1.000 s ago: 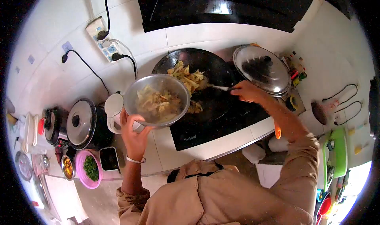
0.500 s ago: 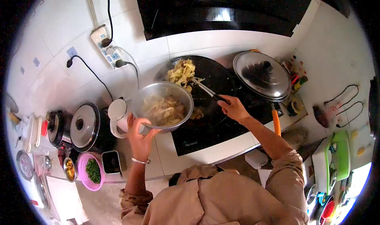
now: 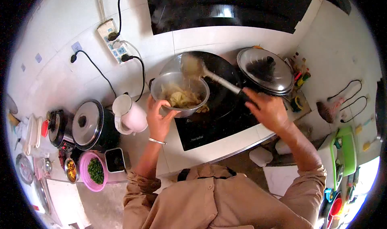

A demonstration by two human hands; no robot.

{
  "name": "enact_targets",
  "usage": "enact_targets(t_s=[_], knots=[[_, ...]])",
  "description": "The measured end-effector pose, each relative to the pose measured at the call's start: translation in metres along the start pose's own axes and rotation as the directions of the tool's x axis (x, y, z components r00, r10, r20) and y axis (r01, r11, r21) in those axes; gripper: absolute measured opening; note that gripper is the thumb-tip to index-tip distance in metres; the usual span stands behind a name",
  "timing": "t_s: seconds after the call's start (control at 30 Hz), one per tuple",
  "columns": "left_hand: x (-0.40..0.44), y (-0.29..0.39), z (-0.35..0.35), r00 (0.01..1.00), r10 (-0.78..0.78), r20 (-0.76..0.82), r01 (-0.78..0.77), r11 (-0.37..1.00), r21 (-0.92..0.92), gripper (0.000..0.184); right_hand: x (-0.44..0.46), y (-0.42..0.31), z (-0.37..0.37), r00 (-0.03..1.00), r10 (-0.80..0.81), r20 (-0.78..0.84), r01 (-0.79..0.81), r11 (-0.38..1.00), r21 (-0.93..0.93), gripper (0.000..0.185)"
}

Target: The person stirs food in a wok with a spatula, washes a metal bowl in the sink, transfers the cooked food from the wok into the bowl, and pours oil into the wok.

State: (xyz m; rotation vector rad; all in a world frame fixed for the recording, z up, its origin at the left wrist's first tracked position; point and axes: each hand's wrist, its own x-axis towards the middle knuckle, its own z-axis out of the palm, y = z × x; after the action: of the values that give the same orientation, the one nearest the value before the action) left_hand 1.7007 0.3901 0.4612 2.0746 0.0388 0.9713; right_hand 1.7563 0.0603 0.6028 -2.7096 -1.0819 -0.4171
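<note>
My left hand [image 3: 158, 118] grips the near left rim of a metal bowl [image 3: 207, 92], thumb on top. Pale yellow, cabbage-like cooked pieces [image 3: 182, 98] lie inside it. My right hand [image 3: 269, 111] is closed round the black handle of a metal wok spatula [image 3: 223, 82]. The spatula's head, blurred by motion, hangs over the bowl's far rim. Behind and to the right of the bowl is a dark wok [image 3: 221, 65] on the black cooktop [image 3: 201, 136], partly hidden by the bowl and spatula.
A lidded pan [image 3: 266, 69] stands right of the wok. To the left are a pink-and-white kettle [image 3: 131, 114], a lidded black pot [image 3: 88, 124], a pink basket of chopped greens [image 3: 93, 172] and a dark container [image 3: 115, 160]. Cords hang from a power strip [image 3: 113, 41].
The heaped food on the spatula has gone from the wok's left side; the spatula's head now blurs over the bowl. The bowl has moved right and up, and my right hand has shifted right.
</note>
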Motion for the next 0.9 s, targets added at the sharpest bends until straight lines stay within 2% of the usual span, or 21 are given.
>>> enact_targets(t_s=[0.03, 0.1, 0.17, 0.2, 0.23, 0.27, 0.3, 0.33, 0.37, 0.4, 0.43, 0.5, 0.53, 0.57, 0.6, 0.63, 0.67, 0.73, 0.8, 0.87, 0.9], knots=[[-0.002, -0.002, 0.0, 1.0, 0.016, 0.004, -0.016, 1.0, 0.018, 0.034, 0.002, 0.008, -0.004, 0.994, -0.013, -0.11, 0.016, 1.0, 0.026, 0.04], [-0.007, -0.004, -0.003, 0.974, -0.221, 0.047, 0.225, 0.951, -0.209, 0.036, 0.009, 0.03, -0.009, 0.991, 0.122, -0.057, -0.119, 0.992, 0.051, 0.034], [-0.008, 0.0, -0.017, 0.973, -0.222, 0.058, 0.229, 0.957, -0.178, 0.035, 0.019, 0.059, -0.009, 0.983, 0.181, -0.007, -0.18, 0.98, 0.087, 0.031], [-0.007, 0.004, -0.024, 0.974, -0.219, 0.061, 0.226, 0.963, -0.15, 0.034, 0.024, 0.084, 0.0, 0.947, 0.245, 0.21, -0.283, 0.943, 0.176, 0.027], [-0.005, 0.008, -0.03, 0.982, -0.189, 0.007, 0.189, 0.975, -0.116, 0.033, 0.03, 0.1, 0.006, 0.866, 0.271, 0.421, -0.394, 0.888, 0.238, 0.026], [-0.003, 0.014, -0.037, 0.981, -0.194, 0.01, 0.194, 0.974, -0.114, 0.033, 0.04, 0.104, 0.002, 0.863, 0.272, 0.426, -0.397, 0.886, 0.239, 0.026], [-0.002, 0.022, -0.046, 0.976, -0.22, -0.001, 0.216, 0.96, -0.176, 0.033, 0.05, 0.104, -0.005, 0.713, 0.331, 0.618, -0.53, 0.831, 0.167, 0.025], [-0.001, 0.027, -0.054, 0.969, -0.247, -0.012, 0.238, 0.943, -0.235, 0.032, 0.056, 0.106, -0.008, 0.519, 0.363, 0.774, -0.636, 0.769, 0.067, 0.024], [-0.002, 0.028, -0.062, 0.968, -0.252, -0.013, 0.242, 0.943, -0.229, 0.032, 0.06, 0.109, -0.003, 0.518, 0.356, 0.778, -0.634, 0.771, 0.069, 0.024], [-0.004, 0.027, -0.07, 0.971, -0.235, -0.04, 0.228, 0.965, -0.128, 0.032, 0.063, 0.114, 0.006, 0.467, 0.312, 0.827, -0.675, 0.73, 0.106, 0.02], [-0.006, 0.028, -0.077, 0.974, -0.216, -0.065, 0.215, 0.976, -0.025, 0.032, 0.066, 0.118, 0.016, 0.417, 0.262, 0.871, -0.716, 0.685, 0.137, 0.017], [-0.008, 0.034, -0.087, 0.973, -0.215, -0.081, 0.219, 0.975, 0.043, 0.032, 0.072, 0.11, 0.05, 0.369, 0.164, 0.915, -0.805, 0.548, 0.227, 0.018], [-0.008, 0.036, -0.089, 0.974, -0.207, -0.096, 0.217, 0.971, 0.105, 0.032, 0.07, 0.103, 0.075, 0.41, 0.073, 0.909, -0.801, 0.506, 0.321, 0.023], [-0.01, 0.038, -0.09, 0.949, -0.301, -0.091, 0.299, 0.954, -0.032, 0.032, 0.066, 0.104, 0.12, 0.463, -0.032, 0.886, -0.8, 0.415, 0.434, 0.022], [-0.012, 0.039, -0.09, 0.948, -0.302, -0.099, 0.3, 0.953, -0.029, 0.032, 0.065, 0.078, 0.135, 0.513, 0.047, 0.857, -0.815, 0.341, 0.469, 0.025], [-0.014, 0.039, -0.09, 0.954, -0.285, -0.095, 0.29, 0.956, 0.039, 0.033, 0.06, 0.069, 0.168, 0.59, 0.063, 0.805, -0.799, 0.19, 0.57, 0.027], [-0.014, 0.04, -0.09, 0.96, -0.267, -0.09, 0.275, 0.955, 0.106, 0.033, 0.064, 0.053, 0.175, 0.649, 0.105, 0.753, -0.754, 0.218, 0.619, 0.031], [-0.015, 0.047, -0.083, 0.961, -0.262, -0.092, 0.269, 0.96, 0.075, 0.031, 0.063, 0.041, 0.192, 0.722, 0.164, 0.672, -0.692, 0.144, 0.708, 0.032], [-0.015, 0.049, -0.079, 0.964, -0.253, -0.086, 0.257, 0.966, 0.037, 0.029, 0.065, 0.032, 0.187, 0.74, 0.21, 0.638, -0.671, 0.176, 0.72, 0.034], [-0.017, 0.043, -0.074, 0.981, -0.189, -0.042, 0.193, 0.968, 0.158, 0.029, 0.065, 0.031, 0.178, 0.758, 0.259, 0.599, -0.65, 0.211, 0.73, 0.035], [-0.014, 0.044, -0.073, 0.989, -0.145, 0.024, 0.14, 0.979, 0.146, 0.029, 0.064, 0.032, 0.173, 0.768, 0.265, 0.583, -0.635, 0.197, 0.747, 0.037]])
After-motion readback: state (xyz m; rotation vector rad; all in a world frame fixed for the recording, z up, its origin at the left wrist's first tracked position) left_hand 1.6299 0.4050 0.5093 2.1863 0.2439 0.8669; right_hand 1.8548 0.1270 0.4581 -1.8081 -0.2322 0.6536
